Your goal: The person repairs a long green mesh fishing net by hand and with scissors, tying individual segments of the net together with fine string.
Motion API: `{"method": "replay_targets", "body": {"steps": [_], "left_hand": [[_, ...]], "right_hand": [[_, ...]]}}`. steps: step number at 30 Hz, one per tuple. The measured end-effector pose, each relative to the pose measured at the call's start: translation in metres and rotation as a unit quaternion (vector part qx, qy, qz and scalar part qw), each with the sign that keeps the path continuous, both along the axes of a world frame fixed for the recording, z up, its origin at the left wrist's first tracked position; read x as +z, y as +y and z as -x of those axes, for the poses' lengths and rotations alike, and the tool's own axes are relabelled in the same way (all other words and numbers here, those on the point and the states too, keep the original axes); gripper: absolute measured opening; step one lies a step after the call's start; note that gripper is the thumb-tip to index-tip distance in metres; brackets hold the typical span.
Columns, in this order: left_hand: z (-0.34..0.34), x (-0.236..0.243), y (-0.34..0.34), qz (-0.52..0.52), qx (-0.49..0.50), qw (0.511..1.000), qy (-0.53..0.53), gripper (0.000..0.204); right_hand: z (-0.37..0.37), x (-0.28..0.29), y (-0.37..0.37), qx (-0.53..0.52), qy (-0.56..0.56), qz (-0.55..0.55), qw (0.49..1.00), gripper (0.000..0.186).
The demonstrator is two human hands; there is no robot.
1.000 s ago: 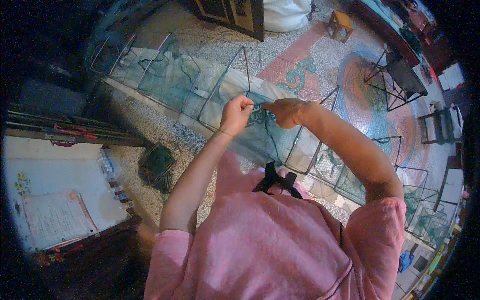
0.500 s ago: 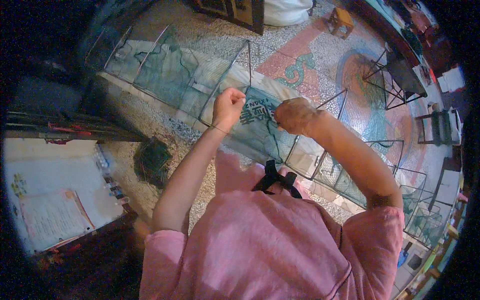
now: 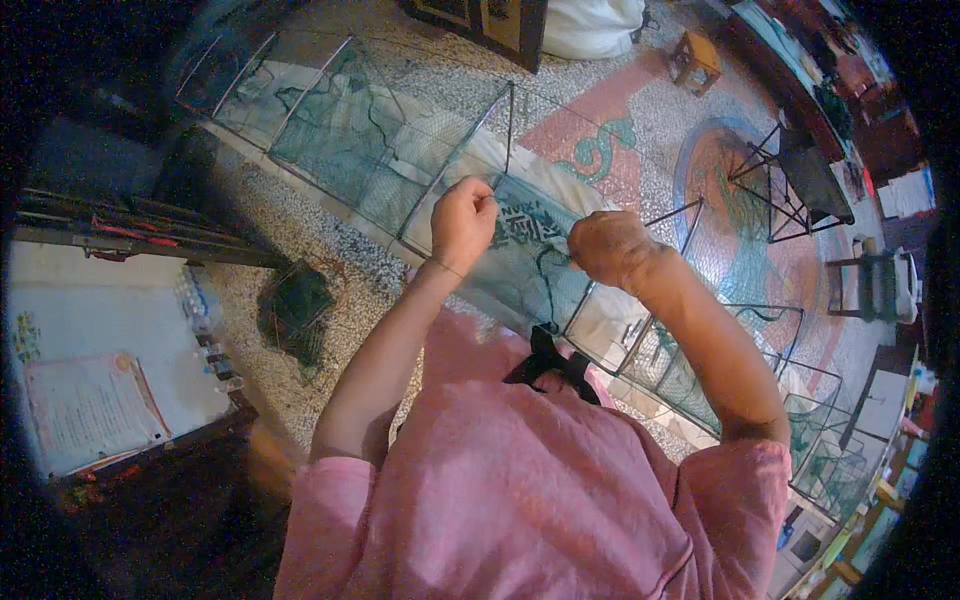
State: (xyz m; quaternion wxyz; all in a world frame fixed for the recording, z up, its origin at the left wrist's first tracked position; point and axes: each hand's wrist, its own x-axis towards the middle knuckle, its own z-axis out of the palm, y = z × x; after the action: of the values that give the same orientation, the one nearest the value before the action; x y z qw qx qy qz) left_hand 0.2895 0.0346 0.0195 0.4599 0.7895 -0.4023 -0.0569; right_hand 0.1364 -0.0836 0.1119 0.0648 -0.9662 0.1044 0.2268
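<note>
A long fish trap of green netting (image 3: 335,130) on rectangular metal frames stretches across in front of me from far left to near right. My left hand (image 3: 465,226) is closed in a pinch over the netting, just nearer than a standing frame (image 3: 510,130). To its right, my right hand (image 3: 615,247) is also closed, fingers curled down. Whatever thin thing either hand pinches is too small to make out. Between and below them show a pale sheet with dark printing (image 3: 530,225) and a dark cord (image 3: 548,270).
A dark green bundle of netting (image 3: 296,305) lies on the pebbled floor at left. Beside it is a table with papers (image 3: 100,400). A wooden stool (image 3: 695,62), a white sack (image 3: 590,28) and a dark folding stand (image 3: 800,180) stand farther off.
My right hand has drawn slightly to the right, widening the gap between the hands. My left hand stays about where it was, still pinched. The whole view has shifted a little.
</note>
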Motion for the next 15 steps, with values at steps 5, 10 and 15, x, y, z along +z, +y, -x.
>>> {"method": "replay_targets", "body": {"steps": [5,10,15], "left_hand": [[0.006,0.007,-0.001,0.039,0.033,0.971,0.233,0.005],[0.003,0.008,0.004,0.049,0.04,0.954,0.293,0.004],[0.004,0.01,0.003,0.063,0.031,0.93,0.36,0.006]], "right_hand": [[0.009,-0.017,-0.003,0.027,-0.039,0.039,0.998,0.02],[0.004,-0.014,-0.01,0.035,-0.012,-0.014,0.999,0.021],[0.004,-0.021,-0.016,0.045,-0.004,-0.014,0.999,0.025]]}}
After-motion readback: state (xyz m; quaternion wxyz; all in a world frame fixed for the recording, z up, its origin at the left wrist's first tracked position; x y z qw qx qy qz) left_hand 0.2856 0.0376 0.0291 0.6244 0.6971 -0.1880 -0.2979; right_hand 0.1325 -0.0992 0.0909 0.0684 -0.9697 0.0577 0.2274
